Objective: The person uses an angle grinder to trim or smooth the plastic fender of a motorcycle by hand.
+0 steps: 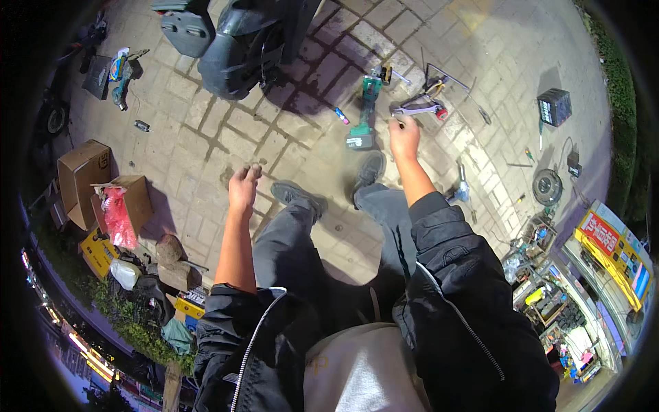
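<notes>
My left hand [243, 182] hangs over the paving with loosely bent fingers slightly apart, holding nothing. My right hand [404, 137] has its fingers curled round something too small to make out. Just left of it lies a green cordless power tool [369, 103] with a battery at its lower end and a small bottle [341, 115] alongside. Beyond my right hand lie a purple wrench [420, 110] and a jumble of dark metal tools [432, 84]. A blue-grey tool [462, 189] rests right of my right forearm.
A dark scooter [233, 62] stands ahead. Cardboard boxes [81, 180] with pink wrap [118, 216] and more tools [120, 86] sit left. A black battery [554, 106], a small tyre [547, 187] and crowded tool shelves [552, 309] are right. My shoes [371, 168] are on the paving.
</notes>
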Motion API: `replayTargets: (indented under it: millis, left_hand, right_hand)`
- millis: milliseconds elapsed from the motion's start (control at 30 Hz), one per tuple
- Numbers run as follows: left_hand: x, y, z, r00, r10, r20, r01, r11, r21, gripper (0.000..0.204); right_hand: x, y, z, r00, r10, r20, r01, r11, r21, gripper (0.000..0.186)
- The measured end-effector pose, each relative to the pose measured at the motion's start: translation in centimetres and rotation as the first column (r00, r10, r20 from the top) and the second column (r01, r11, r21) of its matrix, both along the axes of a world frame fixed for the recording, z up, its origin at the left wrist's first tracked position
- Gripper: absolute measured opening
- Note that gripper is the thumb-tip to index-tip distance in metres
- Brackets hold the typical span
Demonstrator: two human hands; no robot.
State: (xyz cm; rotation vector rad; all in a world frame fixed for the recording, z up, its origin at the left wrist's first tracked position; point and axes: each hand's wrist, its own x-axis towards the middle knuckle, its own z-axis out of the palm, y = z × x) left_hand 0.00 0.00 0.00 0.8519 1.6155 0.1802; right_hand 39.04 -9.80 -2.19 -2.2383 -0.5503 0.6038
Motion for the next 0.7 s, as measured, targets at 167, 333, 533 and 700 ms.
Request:
replayTargets:
  millis: [167,333,533,700]
  left_hand:
    - [3.5,5.4,-6.7,0.993,-0.115,0.016,0.103,0.932,0.349,0.037]
    - [6.0,9.6,-8.5,0.875,-0.202,-0.440,0.477,0.518,0.710,0.027]
    - [5.8,12.4,-9.0,0.688,-0.112,-0.717,0.726,0.136,0.675,0.040]
    - [6.4,14.5,-9.5,0.560,-0.054,-0.827,0.826,0.117,0.551,0.042]
  right_hand:
    - [-3.2,9.2,-8.5,0.991,0.132,0.004,-0.129,0.961,0.245,0.029]
    - [-6.3,17.6,-13.9,0.975,0.218,-0.042,-0.183,0.896,0.404,0.027]
    - [-8.8,24.1,-16.9,0.968,0.232,-0.090,-0.078,0.627,0.775,0.027]
    - [-10.1,25.8,-16.8,0.970,0.219,-0.106,-0.043,0.583,0.812,0.030]
